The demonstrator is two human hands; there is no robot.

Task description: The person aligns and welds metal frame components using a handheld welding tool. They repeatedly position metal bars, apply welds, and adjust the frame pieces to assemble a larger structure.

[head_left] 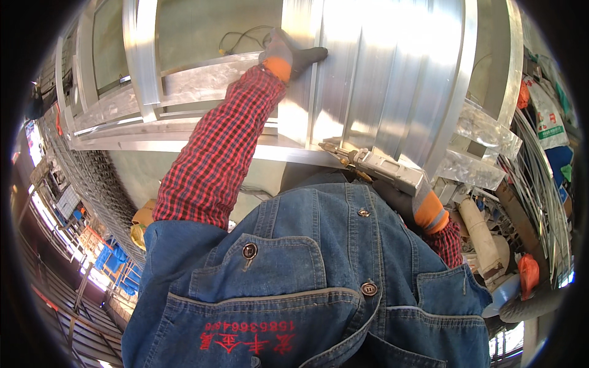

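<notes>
My left hand (293,54), in a grey and orange glove with dark fingers, lies against the left part of a shiny ribbed metal panel (386,80). One finger stretches out to the right across the metal; the others are partly hidden. Close to my body, my right hand (397,201) is wrapped round a boxy grey welding gun (386,167) with a brass-coloured nozzle. Its tip points left, near the front rail (270,151) of the metal frame. Much of the right hand is hidden behind the gun.
More silver frame bars (142,61) stand to the left, with a thin dark cable (236,40) beyond. Rolled wire mesh (92,159) is at the far left. On the right are long thin metal strips (540,184), a white bag (543,113) and an orange bag (527,276).
</notes>
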